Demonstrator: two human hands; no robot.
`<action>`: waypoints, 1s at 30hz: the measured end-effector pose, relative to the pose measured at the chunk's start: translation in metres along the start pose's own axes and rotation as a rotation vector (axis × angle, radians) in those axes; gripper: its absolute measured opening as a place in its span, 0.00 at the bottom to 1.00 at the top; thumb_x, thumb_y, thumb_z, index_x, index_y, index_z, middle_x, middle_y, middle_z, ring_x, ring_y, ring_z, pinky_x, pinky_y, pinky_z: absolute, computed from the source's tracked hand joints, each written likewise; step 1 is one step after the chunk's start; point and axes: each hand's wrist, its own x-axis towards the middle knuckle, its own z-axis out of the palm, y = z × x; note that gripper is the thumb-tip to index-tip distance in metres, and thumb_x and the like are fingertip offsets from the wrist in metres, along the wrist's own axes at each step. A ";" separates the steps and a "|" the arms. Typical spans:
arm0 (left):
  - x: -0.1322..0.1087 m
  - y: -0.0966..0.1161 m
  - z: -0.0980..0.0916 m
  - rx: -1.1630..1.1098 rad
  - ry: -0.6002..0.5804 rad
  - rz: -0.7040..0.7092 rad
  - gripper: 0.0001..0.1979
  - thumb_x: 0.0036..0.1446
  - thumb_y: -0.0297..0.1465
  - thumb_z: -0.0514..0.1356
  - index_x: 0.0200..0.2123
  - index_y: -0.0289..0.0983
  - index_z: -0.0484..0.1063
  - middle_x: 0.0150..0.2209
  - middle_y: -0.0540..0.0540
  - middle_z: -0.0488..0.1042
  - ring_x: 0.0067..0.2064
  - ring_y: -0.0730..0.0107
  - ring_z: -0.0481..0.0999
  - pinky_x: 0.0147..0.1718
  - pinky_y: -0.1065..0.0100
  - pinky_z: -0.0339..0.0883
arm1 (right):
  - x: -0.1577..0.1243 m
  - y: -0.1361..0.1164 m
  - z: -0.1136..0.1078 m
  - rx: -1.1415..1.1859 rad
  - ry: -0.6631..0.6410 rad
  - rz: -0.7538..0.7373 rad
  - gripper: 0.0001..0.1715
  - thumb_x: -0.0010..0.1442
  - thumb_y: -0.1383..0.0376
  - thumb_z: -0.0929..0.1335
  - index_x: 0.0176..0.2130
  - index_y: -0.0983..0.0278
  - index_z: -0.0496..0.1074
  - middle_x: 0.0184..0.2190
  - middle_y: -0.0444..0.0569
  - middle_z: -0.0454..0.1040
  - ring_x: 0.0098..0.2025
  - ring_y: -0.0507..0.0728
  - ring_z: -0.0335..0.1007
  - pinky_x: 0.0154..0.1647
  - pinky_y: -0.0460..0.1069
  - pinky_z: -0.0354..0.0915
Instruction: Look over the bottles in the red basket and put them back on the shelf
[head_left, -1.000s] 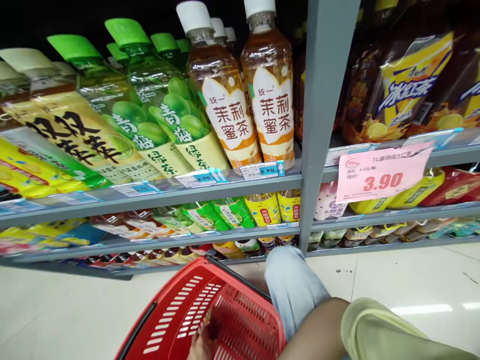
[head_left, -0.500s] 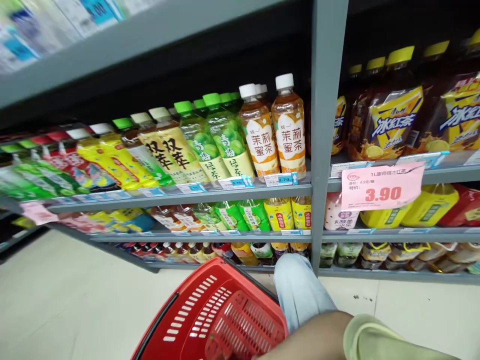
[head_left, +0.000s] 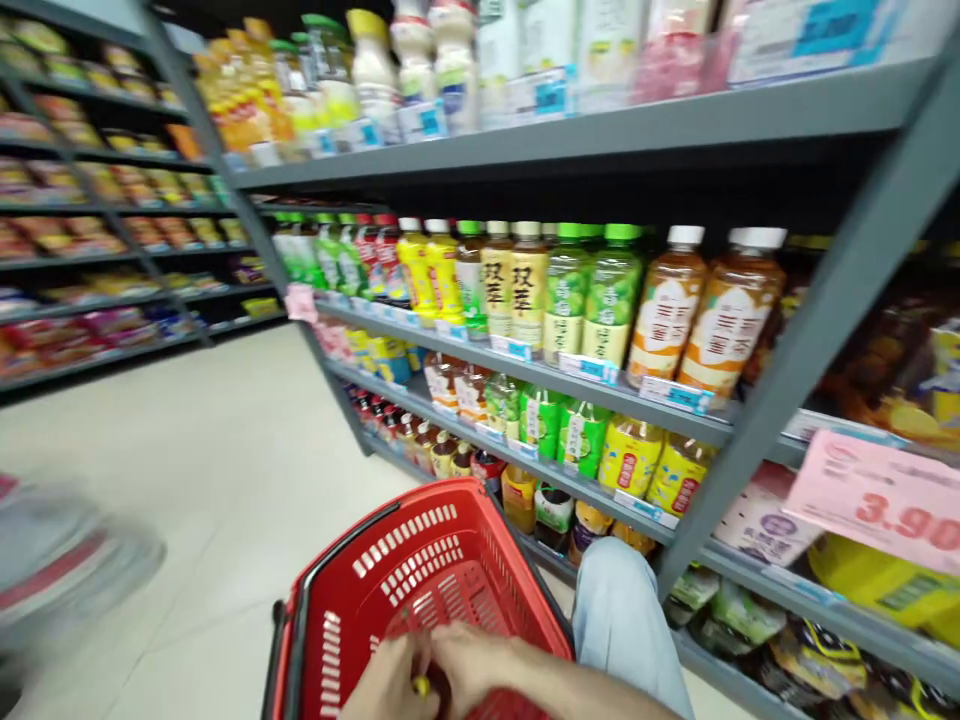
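My left hand (head_left: 394, 680) and my right hand (head_left: 469, 662) are close together over the red basket (head_left: 409, 510), near the bottom of the head view. Their fingers are curled around a small item with a yellow part (head_left: 421, 685) between them. Most of that item is hidden and blurred, so I cannot make out what it is. The basket's bottom shows slots beyond my hands. My bent knee in light blue jeans (head_left: 626, 620) is just right of the basket.
Grey shelves (head_left: 480, 350) of bottled drinks (head_left: 525, 290) stand ahead and to the right, with a pink price sign (head_left: 877, 495) at right. Snack shelves (head_left: 97, 220) stand far left. A blurred person's shoe or clothing (head_left: 67, 555) is at left above the pale floor (head_left: 247, 430).
The view has turned left, showing the far snack shelves and more of the basket. Both hands now show over the basket; before, mainly a forearm and a pale sleeve were visible.
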 end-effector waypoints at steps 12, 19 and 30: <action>-0.051 0.010 -0.095 -0.392 0.189 0.092 0.08 0.39 0.31 0.63 0.25 0.40 0.67 0.22 0.55 0.66 0.27 0.70 0.61 0.28 0.67 0.52 | -0.003 -0.019 0.020 0.938 0.380 -0.100 0.62 0.23 0.59 0.88 0.56 0.61 0.71 0.57 0.55 0.79 0.59 0.70 0.76 0.63 0.63 0.70; -0.058 -0.005 -0.086 -1.035 0.476 0.132 0.23 0.56 0.45 0.68 0.49 0.38 0.76 0.50 0.40 0.81 0.47 0.58 0.79 0.48 0.60 0.73 | -0.021 -0.043 0.004 1.143 0.546 -0.083 0.55 0.32 0.61 0.87 0.57 0.60 0.71 0.57 0.55 0.80 0.58 0.69 0.78 0.63 0.64 0.72; -0.051 0.033 0.037 -1.572 0.122 0.102 0.49 0.56 0.51 0.72 0.74 0.44 0.57 0.72 0.37 0.66 0.71 0.42 0.67 0.70 0.43 0.61 | -0.056 -0.043 -0.018 1.593 0.893 0.214 0.37 0.47 0.38 0.77 0.47 0.59 0.79 0.47 0.51 0.85 0.56 0.70 0.80 0.55 0.63 0.77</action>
